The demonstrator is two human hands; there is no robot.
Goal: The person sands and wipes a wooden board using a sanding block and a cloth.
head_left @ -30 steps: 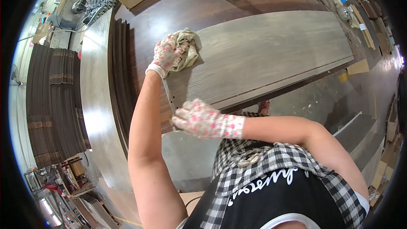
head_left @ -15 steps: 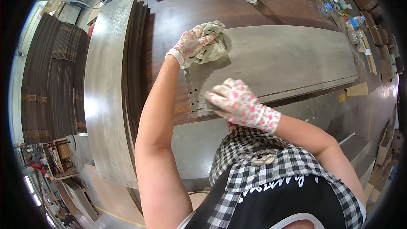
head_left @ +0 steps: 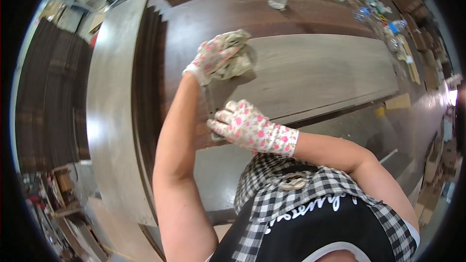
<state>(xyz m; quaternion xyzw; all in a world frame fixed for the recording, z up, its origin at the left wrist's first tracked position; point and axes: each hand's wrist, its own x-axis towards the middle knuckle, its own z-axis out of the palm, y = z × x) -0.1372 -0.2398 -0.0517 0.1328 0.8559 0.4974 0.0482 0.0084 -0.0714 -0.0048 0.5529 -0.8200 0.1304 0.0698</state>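
The left hand [head_left: 213, 57] gripped a crumpled rag [head_left: 236, 58], now pushed farther onto the grey board [head_left: 320, 75]. The right hand [head_left: 247, 128], fingers spread flat and holding nothing, stayed pressing the board's near edge.

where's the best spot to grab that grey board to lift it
Probably the near long edge of the grey board, coming from the person's side. It lies flat on the dark table, so only the edges offer purchase, and there the right hand already rests. The left hand presses a rag on the far corner.
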